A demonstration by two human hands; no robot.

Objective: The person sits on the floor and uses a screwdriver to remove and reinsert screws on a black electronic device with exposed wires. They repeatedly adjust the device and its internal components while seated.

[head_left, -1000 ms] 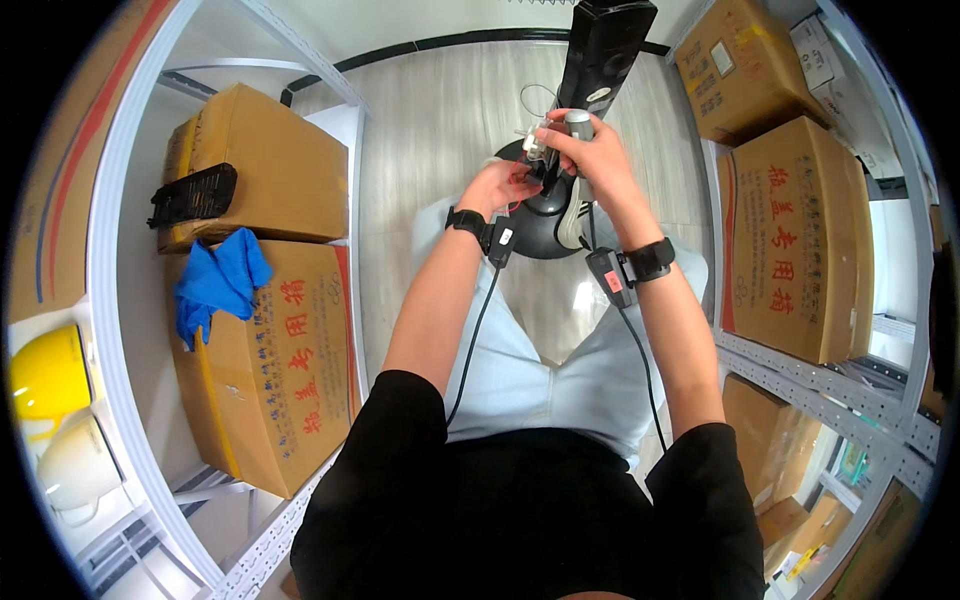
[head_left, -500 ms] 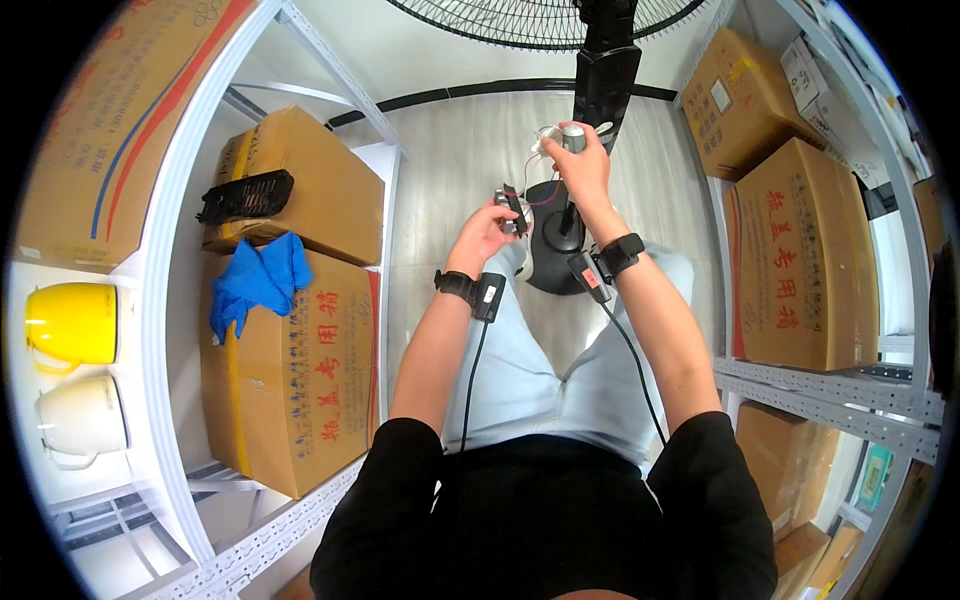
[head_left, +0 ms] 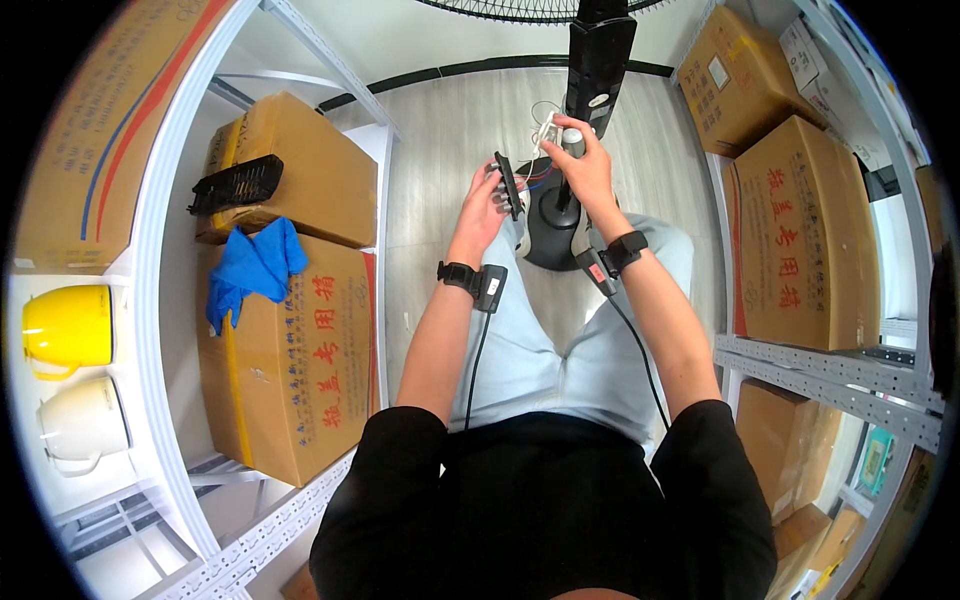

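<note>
My left hand (head_left: 478, 212) grips a narrow black panel (head_left: 508, 186) with grey button-like parts on its underside, probably a fan's control panel. Thin red, blue and white wires (head_left: 537, 172) run from the panel toward the fan's stand. Pinched in the fingertips of my right hand (head_left: 590, 172) is a white wire (head_left: 547, 132), its end too small to make out. Beside those fingers a grey-topped cylinder (head_left: 572, 143) shows, partly covered by the hand. The black column (head_left: 599, 75) of the standing fan rises just beyond, above its round dark base (head_left: 556, 215).
Metal shelves flank me, holding cardboard boxes (head_left: 290, 350) on the left and more boxes (head_left: 790, 240) on the right. A blue cloth (head_left: 257, 265) and black plastic cover (head_left: 236, 186) lie on the left boxes. Yellow (head_left: 70, 325) and white (head_left: 84, 420) mugs stand far left.
My left hand has turned the panel and shifted slightly upward and left. The right fingers now hold the white wire up near the fan column. The view has tilted slightly.
</note>
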